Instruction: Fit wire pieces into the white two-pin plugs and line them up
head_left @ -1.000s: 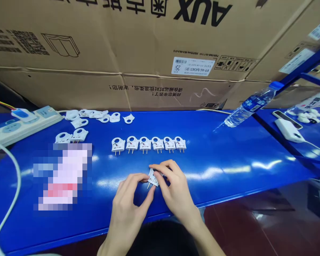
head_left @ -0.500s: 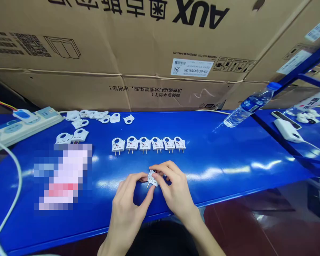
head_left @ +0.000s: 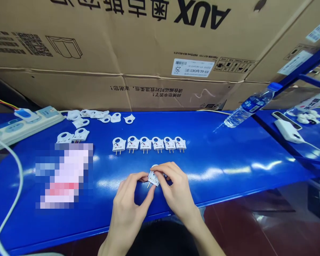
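Observation:
Between my two hands is a white two-pin plug [head_left: 153, 179], its pins pointing down toward me. My left hand [head_left: 132, 199] pinches its left side with thumb and forefinger. On the right side and top, my right hand [head_left: 174, 186] grips it and covers part of its ring. Beyond my hands, several like plugs with ring handles [head_left: 158, 143] lie in a row, pins toward me. More white ring-shaped pieces [head_left: 96, 115] lie loosely piled at the back left, and two plugs [head_left: 80, 134] sit just in front of them.
A power strip [head_left: 21, 126] with a plug in it lies at the left, with a white cable [head_left: 19, 170] in front. A blurred pinkish item [head_left: 69, 174] is nearby. A water bottle [head_left: 252, 105] leans at the right, near a white adapter [head_left: 288, 130]. Large cartons [head_left: 138, 46] stand behind the blue table [head_left: 216, 185].
My right fingers have shifted slightly on the plug, and a little of its ring top now shows. My left hand keeps its pinch. The row of plugs is unchanged.

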A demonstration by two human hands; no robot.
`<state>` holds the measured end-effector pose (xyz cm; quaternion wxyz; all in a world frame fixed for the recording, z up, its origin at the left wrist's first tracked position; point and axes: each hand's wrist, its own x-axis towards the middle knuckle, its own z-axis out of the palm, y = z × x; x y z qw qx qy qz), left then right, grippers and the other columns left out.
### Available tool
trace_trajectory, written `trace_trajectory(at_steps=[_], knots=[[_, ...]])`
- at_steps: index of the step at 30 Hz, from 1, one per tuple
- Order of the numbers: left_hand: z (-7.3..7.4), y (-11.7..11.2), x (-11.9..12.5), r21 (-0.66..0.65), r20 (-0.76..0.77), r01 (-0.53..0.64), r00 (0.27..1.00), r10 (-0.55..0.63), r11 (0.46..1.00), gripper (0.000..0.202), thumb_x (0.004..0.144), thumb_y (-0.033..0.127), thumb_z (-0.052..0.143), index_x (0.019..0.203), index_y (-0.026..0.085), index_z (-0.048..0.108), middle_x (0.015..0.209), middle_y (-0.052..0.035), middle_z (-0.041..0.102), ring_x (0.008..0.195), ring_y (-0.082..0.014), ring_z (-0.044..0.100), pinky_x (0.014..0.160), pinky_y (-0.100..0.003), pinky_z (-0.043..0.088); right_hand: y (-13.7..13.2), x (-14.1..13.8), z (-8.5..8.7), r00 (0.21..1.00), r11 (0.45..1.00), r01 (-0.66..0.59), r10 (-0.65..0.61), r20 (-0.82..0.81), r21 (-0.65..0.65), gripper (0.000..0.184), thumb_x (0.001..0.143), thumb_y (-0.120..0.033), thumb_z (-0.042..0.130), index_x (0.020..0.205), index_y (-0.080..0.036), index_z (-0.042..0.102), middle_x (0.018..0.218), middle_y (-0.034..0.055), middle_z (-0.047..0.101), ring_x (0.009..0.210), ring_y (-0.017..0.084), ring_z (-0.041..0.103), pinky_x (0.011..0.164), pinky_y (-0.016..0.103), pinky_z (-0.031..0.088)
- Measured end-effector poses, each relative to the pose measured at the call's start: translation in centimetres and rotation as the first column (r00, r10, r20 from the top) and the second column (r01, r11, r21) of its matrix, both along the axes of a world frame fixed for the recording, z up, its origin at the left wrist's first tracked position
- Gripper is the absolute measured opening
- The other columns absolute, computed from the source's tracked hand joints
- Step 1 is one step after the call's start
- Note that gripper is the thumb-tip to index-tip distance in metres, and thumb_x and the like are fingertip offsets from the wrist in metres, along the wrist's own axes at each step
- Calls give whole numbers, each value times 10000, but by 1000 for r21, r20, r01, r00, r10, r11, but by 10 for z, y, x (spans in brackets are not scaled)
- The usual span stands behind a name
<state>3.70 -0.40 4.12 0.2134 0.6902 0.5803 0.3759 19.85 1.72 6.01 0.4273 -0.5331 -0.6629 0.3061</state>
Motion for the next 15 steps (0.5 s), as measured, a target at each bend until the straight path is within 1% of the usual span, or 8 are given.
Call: trace_trajectory(at_steps=[2, 6, 10, 15], knots=[[0, 0, 0, 5, -3, 2, 1000, -2, 1000, 213, 952, 360, 661, 1145, 298, 596, 1008, -7, 712, 943, -212, 702, 850, -384, 573, 0, 0, 0, 1000, 1000, 0, 0, 14, -7, 203, 1019, -161, 564, 1046, -255, 741, 1007, 30, 761, 952, 210, 667, 845, 353, 539], [0, 0, 0, 11, -7, 3, 1000, -3, 1000, 209, 955, 355, 655, 1146, 292, 599, 1011, -16, 713, 944, -213, 703, 847, -376, 574, 0, -1, -1, 999, 999, 31, -30, 33, -43, 188, 1004, -177, 599, 1116, -264, 722, 974, 22, 754, 924, 207, 663, 832, 343, 552], [1, 0, 0, 9, 0, -3, 1000, 3, 1000, 212, 950, 363, 656, 1142, 287, 606, 1008, -14, 715, 945, -215, 706, 847, -371, 572, 0, 0, -1, 999, 999, 23, -21, 46, -45, 167, 1008, -182, 591, 1043, -254, 738, 992, 29, 766, 942, 217, 658, 842, 355, 553], [3, 0, 0, 5, 3, -3, 1000, 3, 1000, 212, 950, 365, 659, 1142, 290, 609, 1007, -3, 717, 945, -208, 708, 851, -361, 569, 0, 0, -1, 998, 998, 40, -38, 41, -50, 156, 996, -181, 612, 1041, -254, 743, 989, 25, 768, 935, 211, 652, 835, 348, 551]])
